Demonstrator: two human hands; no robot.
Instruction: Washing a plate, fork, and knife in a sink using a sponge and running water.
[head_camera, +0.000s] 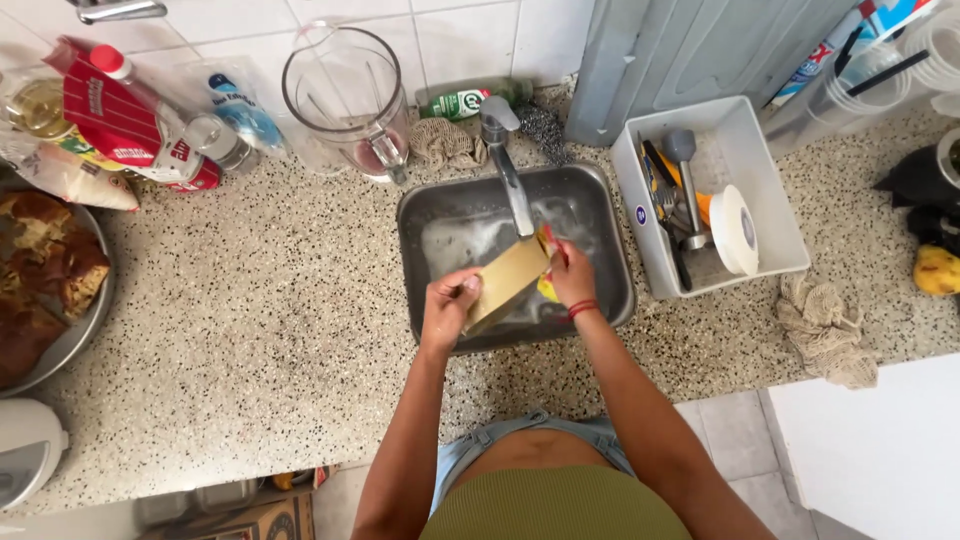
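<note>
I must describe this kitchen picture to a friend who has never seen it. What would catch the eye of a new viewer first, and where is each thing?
In the middle, the left hand holds a flat tan wooden board over the small steel sink, below the grey tap, while the right hand presses a yellow sponge against it. Behind the sink to the left stands a clear plastic jug; to the right sits a white rectangular tub of utensils.
</note>
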